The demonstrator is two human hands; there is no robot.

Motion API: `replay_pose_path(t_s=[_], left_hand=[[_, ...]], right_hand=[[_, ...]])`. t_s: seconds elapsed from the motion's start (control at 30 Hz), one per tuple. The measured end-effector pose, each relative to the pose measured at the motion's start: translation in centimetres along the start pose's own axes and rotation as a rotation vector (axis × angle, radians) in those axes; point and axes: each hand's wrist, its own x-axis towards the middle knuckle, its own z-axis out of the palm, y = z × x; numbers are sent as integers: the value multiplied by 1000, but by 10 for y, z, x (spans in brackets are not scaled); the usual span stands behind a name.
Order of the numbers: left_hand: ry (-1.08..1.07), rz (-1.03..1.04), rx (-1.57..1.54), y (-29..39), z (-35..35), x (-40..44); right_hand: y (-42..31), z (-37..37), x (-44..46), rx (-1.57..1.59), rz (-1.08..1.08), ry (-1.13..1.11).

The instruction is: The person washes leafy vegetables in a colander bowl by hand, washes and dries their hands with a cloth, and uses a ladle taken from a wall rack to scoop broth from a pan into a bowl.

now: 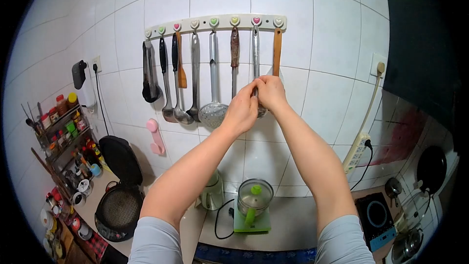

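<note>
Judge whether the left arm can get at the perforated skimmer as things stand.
Probably yes: the left grip is close by and the skimmer handle hangs uncovered, though that grip is at another utensil.

FAR WALL [283, 0]: hook rail [223, 21], utensils [213, 80] hanging below | left hand [242, 109] and right hand [271, 92] before row's right part | LEFT: rack [71, 144], griddle [119, 212] right of it | MIDDLE: pot [255, 199] on base [262, 224] on counter [295, 225] | RIGHT: power strip [356, 152] on wall, hotplate [377, 212] nearer, further right

A white hook rail [224, 21] carries hanging utensils [214, 79].
</note>
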Motion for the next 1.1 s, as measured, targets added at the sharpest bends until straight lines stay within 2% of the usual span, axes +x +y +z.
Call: replay_pose_path(t_s=[0.13, 0.33, 0.43, 0.53, 0.6, 0.67, 0.7, 0.77, 0.83, 0.9, 0.93, 0.97, 1.0, 1.07, 1.1], left_hand=[[-11, -48, 16, 5, -1, 4], [-70, -109, 1, -8, 1, -5], [-29, -59, 57, -15, 2, -14], [-21, -67, 56, -14, -2, -29], [36, 3, 105, -16, 3, -49], [66, 102, 133, -10, 9, -81], [32, 88, 101, -6, 13, -101], [-59, 63, 20, 8, 24, -148], [-192, -37, -63, 23, 38, -204], [-376, -131, -203, 40, 57, -262], [-465, -130, -263, 47, 68, -293], [-530, -35, -292, 47, 84, -325], [-662, -205, -447, 66, 92, -351], [-832, -177, -587, 85, 116, -411], [-938, -153, -628, 101, 121, -436]], right_hand=[[7, 0, 8, 12, 72, -76], [5, 0, -3, -60, 54, -68], [-1, -1, -31, -209, -139, -14], [11, -1, -66, -9, -303, 178], [24, -8, -98, 105, -316, 141], [40, -18, -144, 119, -130, 33], [49, -24, -173, 158, 9, -57], [67, -36, -240, 217, 153, -64], [84, -58, -311, 85, 264, -126], [97, -75, -393, 130, 484, -47], [104, -85, -442, 139, 593, -29], [104, -98, -487, 141, 698, -10], [85, -113, -524, 116, 868, 26], [91, -124, -623, 183, 956, 175], [71, -138, -655, 118, 1037, 175]])
